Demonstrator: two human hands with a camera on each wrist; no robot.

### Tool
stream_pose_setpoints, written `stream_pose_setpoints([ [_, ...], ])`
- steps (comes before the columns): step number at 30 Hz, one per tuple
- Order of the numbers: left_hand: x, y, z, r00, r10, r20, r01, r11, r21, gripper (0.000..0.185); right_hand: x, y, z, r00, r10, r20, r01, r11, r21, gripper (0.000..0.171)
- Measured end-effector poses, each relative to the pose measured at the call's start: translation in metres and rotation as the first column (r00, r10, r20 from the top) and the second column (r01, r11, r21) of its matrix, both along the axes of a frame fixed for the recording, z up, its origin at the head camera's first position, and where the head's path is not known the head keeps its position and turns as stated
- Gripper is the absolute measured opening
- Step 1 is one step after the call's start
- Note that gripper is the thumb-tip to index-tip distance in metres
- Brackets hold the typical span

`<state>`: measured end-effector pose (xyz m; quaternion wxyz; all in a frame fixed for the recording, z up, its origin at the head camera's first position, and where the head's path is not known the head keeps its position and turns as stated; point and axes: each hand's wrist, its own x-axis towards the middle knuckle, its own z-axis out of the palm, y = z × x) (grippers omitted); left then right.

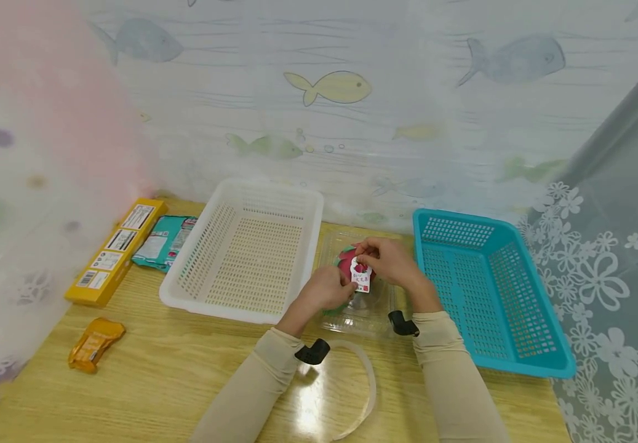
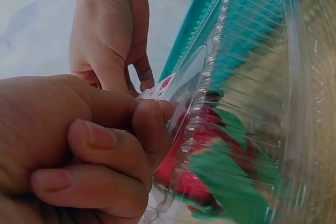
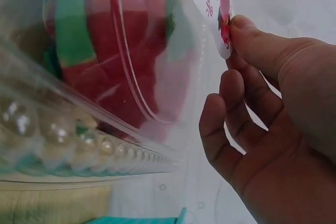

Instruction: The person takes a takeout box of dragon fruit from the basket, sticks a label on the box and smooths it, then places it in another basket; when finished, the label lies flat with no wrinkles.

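A clear box [image 1: 358, 289] with a red-and-green fruit [image 1: 345, 257] inside lies on the table [image 1: 186, 375] between the white basket [image 1: 247, 246] and the teal basket [image 1: 490, 289] — close to both. The left hand [image 1: 326, 288] grips the box at its near-left side, fingers [image 2: 113, 150] curled against the plastic. The right hand [image 1: 387, 258] comes over the box from the teal-basket side and pinches the white label [image 1: 361, 275] on its lid between thumb [image 3: 262, 43] and fingertips.

Just in front of the box lies a clear lid [image 1: 346, 387]. Left of the white basket, well away from the box, lie a green packet [image 1: 163, 241] and a yellow carton [image 1: 115, 249] — farther forward on that side, an orange wrapper [image 1: 94, 343]. A fish-print curtain [image 1: 341, 92] hangs behind the box.
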<state>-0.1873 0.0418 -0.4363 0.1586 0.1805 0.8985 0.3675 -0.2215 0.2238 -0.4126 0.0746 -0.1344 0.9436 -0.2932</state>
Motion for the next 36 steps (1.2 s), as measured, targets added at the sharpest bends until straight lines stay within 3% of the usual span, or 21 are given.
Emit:
stream_pose_setpoints([
  [11, -0.004, 0.003, 0.001, 0.999, 0.016, 0.029, -0.014, 0.999, -0.053, 0.048, -0.003, 0.001, -0.006, 1.000, -0.016, -0.012, 0.017, 1.000, 0.026, 0.012],
  [16, -0.005, 0.004, 0.002, 1.000, 0.008, 0.021, -0.006, 0.996, -0.094, 0.043, -0.004, 0.001, -0.008, 1.000, -0.019, -0.003, 0.019, 0.999, 0.034, 0.012],
  [36, -0.010, 0.005, -0.001, 0.998, 0.005, 0.061, 0.001, 0.995, -0.099, 0.041, -0.007, 0.001, -0.012, 1.000, -0.022, 0.020, 0.022, 1.000, 0.020, 0.012],
])
